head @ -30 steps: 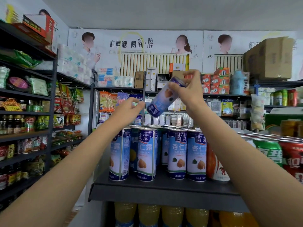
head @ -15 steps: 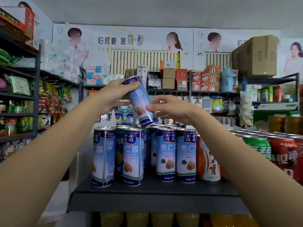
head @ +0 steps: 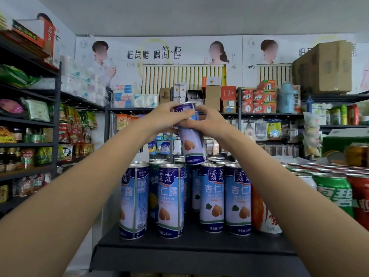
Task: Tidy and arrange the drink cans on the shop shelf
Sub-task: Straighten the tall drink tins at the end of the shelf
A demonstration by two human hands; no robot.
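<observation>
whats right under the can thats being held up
Under the held can, gripped by the left hand and right hand, stand the back-row cans; only their tops show, the bodies are covered.

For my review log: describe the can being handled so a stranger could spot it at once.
Start at the black shelf in front, with its block of tall blue almond-drink cans. Above them, the left hand and right hand grip the lifted can, the only one off the shelf.
</observation>
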